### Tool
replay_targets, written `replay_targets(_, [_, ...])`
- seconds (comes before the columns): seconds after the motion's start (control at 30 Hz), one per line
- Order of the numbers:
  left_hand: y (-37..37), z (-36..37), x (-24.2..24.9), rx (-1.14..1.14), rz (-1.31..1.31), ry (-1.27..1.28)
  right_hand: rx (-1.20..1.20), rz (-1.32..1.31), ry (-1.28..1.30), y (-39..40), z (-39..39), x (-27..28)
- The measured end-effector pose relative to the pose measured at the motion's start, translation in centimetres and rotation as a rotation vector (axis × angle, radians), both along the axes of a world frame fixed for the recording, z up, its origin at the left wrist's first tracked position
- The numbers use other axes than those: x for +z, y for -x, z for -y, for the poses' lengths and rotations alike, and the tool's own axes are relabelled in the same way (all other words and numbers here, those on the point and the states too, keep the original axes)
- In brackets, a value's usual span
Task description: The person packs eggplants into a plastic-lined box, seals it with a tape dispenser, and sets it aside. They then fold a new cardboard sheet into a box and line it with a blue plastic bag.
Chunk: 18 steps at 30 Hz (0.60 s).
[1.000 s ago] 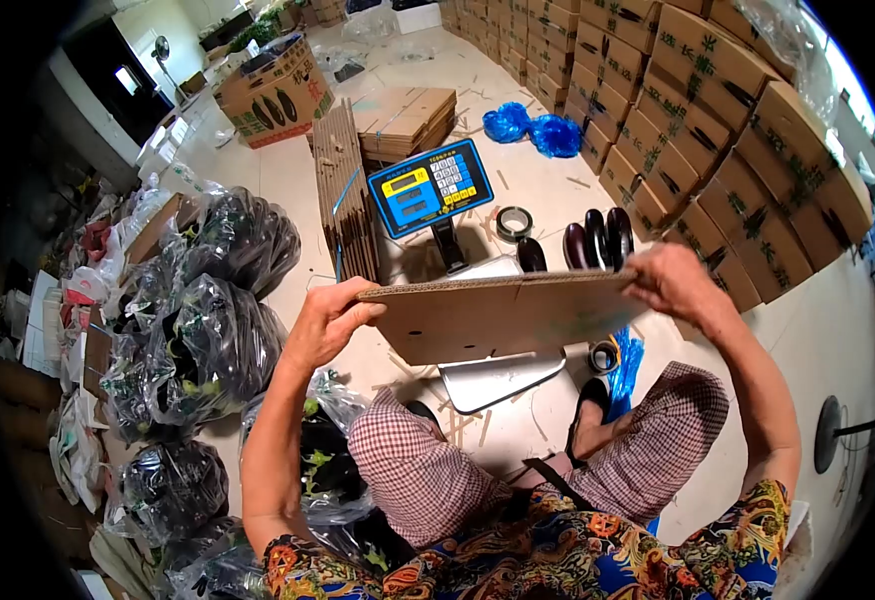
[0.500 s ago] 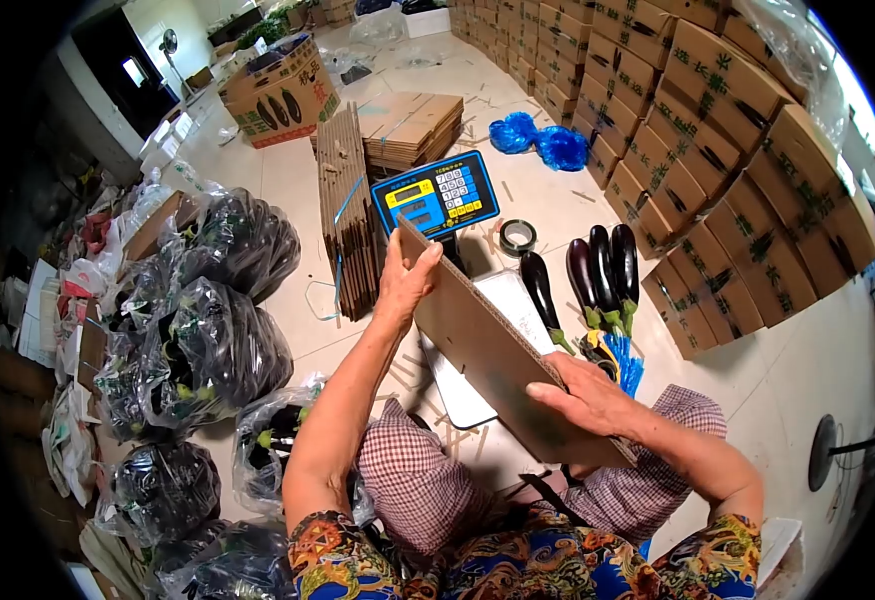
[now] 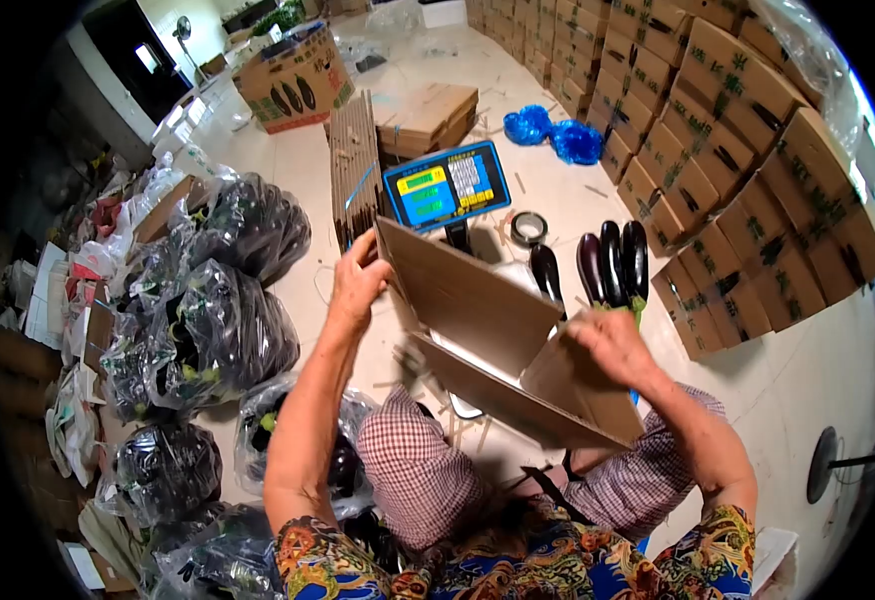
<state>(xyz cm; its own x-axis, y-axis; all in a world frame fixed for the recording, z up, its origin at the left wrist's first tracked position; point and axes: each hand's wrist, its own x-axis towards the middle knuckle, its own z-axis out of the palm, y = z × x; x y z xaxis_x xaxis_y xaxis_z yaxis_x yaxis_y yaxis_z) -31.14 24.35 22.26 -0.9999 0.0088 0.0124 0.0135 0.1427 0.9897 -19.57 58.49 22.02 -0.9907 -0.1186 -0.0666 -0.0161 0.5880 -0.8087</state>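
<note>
A cardboard box (image 3: pixel 483 295), opened into a four-sided frame with no bottom across it, is tilted in front of me between both hands. My left hand (image 3: pixel 360 282) grips its upper left corner, fingers bent over the edge. At the right panel's top edge, my right hand (image 3: pixel 613 345) is closed on the cardboard. Through the frame shows part of a white scale platform (image 3: pixel 466 410). Behind it stands the scale's blue display (image 3: pixel 448 188), with green digits lit. A tape roll (image 3: pixel 530 230), one eggplant (image 3: pixel 546 270) and a group of eggplants (image 3: pixel 612 262) lie beyond my right hand.
Clear bags of eggplants (image 3: pixel 228 335) line the left side. Flattened cartons (image 3: pixel 355 165) stand behind the scale. Stacked printed boxes (image 3: pixel 748 160) form a wall on the right. Blue plastic bundles (image 3: pixel 576 143) and a black round stand (image 3: pixel 824 465) are on the floor.
The flat folded cardboard has spread into an open box frame. My left hand has moved left, and my right hand has moved up and right. The display digits now show green.
</note>
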Motion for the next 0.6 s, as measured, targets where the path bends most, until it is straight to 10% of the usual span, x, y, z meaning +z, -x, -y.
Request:
replay_targets(0.23, [-2.0,0.6,-0.5,-0.185,-0.097,0.264,-0.255,-0.280,-0.338,1.4,0.2,-0.6])
replay_targets(0.33, [-2.1,-0.4,-1.5,-0.204,-0.285,0.507,-0.401,-0.574,-0.050,2.2,2.3,-0.6])
replay_targets(0.47, [-2.2,-1.4,-2.6,-0.296,-0.436,0.771,-0.161,-0.794,0.086,3.2,6.3,-2.2])
replay_targets(0.6, [-1.9,-0.8,-6.0,-0.546,-0.568,0.860,0.329,-0.857,-0.310,5.6,8.3,-7.0])
